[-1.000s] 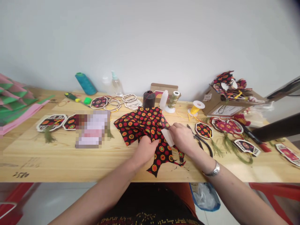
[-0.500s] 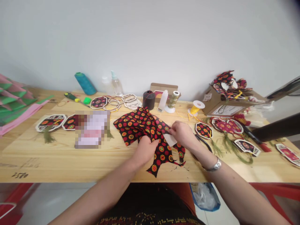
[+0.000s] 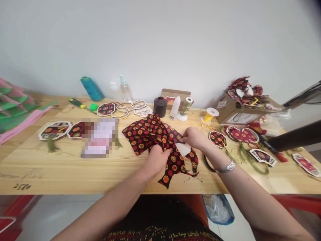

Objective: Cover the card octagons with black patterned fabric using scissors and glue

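One patterned cloth: left grip pinching its middle, right grip its edge. One white piece, upper edge hidden, lies just below the right grip; cloth beneath the left grip is obscured.

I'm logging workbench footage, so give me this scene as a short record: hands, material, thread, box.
Left hand: holding the patterned fabric
Right hand: pinching the fabric's edge beside a white piece
Material: black with red and yellow motifs, rumpled, on the wooden table
Thread: teal cone, tilted; black spool; gold spool; yellow spool
Box: cardboard box at right, patterned pieces heaped at its top
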The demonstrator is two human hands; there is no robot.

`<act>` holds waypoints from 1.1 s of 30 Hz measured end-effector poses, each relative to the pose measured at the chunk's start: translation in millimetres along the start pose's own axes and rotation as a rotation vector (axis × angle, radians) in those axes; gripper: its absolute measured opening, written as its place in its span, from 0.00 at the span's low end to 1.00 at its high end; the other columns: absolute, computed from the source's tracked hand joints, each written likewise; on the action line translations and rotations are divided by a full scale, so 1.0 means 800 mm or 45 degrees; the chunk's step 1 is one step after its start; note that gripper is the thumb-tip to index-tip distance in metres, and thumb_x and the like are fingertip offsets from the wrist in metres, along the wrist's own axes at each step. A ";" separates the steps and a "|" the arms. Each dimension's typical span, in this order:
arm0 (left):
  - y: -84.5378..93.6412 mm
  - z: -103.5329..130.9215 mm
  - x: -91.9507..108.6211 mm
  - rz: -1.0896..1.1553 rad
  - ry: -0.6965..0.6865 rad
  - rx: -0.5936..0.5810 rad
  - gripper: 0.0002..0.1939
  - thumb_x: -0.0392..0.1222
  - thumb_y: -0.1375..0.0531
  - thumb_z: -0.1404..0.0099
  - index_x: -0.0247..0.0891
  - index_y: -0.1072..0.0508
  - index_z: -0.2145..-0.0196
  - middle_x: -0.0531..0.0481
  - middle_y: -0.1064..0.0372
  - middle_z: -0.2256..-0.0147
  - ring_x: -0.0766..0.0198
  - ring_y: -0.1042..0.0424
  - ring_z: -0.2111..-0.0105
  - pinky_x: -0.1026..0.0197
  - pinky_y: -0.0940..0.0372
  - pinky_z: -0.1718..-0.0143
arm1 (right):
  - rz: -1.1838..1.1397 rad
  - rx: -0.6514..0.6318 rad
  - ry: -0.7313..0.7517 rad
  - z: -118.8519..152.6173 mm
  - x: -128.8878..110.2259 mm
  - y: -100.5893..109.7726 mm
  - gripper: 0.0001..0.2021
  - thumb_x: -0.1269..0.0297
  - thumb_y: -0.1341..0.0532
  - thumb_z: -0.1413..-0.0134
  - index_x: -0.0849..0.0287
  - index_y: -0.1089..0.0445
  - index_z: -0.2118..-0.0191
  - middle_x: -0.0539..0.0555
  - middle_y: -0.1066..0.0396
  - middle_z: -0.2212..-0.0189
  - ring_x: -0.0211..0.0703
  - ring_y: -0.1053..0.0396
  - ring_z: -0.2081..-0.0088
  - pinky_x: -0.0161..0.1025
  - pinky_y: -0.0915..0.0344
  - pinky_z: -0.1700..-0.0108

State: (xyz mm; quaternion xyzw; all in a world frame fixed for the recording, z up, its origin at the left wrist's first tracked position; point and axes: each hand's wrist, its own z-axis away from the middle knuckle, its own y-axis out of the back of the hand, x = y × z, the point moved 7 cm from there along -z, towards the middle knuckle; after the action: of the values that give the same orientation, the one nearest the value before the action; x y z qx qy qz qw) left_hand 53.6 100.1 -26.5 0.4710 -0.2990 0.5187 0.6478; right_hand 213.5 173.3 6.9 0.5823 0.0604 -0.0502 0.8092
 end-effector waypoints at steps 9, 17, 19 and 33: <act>-0.002 -0.004 -0.003 0.004 -0.017 -0.012 0.16 0.36 0.38 0.44 0.38 0.37 0.85 0.53 0.35 0.81 0.64 0.39 0.79 0.61 0.45 0.74 | -0.046 -0.036 -0.001 -0.003 0.003 -0.006 0.10 0.59 0.36 0.49 0.60 0.23 0.66 0.59 0.22 0.67 0.44 0.28 0.68 0.36 0.40 0.69; -0.002 -0.004 -0.004 0.008 -0.038 -0.007 0.15 0.38 0.38 0.44 0.38 0.36 0.85 0.54 0.37 0.83 0.63 0.39 0.79 0.61 0.45 0.74 | -0.042 -0.015 -0.038 0.005 0.003 -0.001 0.11 0.59 0.36 0.49 0.62 0.24 0.65 0.62 0.23 0.64 0.46 0.27 0.65 0.36 0.40 0.70; -0.003 -0.004 -0.003 0.006 -0.044 -0.013 0.15 0.38 0.38 0.44 0.38 0.35 0.85 0.54 0.36 0.83 0.63 0.39 0.79 0.61 0.45 0.74 | -0.044 -0.009 -0.048 0.006 0.004 -0.001 0.12 0.59 0.36 0.49 0.63 0.24 0.64 0.62 0.24 0.64 0.47 0.27 0.65 0.36 0.40 0.69; 0.003 0.003 0.008 -0.024 0.011 0.047 0.23 0.36 0.36 0.46 0.41 0.45 0.89 0.59 0.46 0.87 0.68 0.48 0.83 0.62 0.52 0.78 | -0.125 0.022 -0.001 0.007 0.012 0.000 0.10 0.59 0.36 0.50 0.61 0.25 0.74 0.57 0.27 0.77 0.41 0.33 0.74 0.36 0.46 0.74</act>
State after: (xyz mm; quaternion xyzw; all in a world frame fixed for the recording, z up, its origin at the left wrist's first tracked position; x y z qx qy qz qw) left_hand 53.1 100.6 -19.6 0.4836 -0.2821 0.5200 0.6451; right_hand 222.9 167.9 7.3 0.5855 0.0881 -0.0907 0.8008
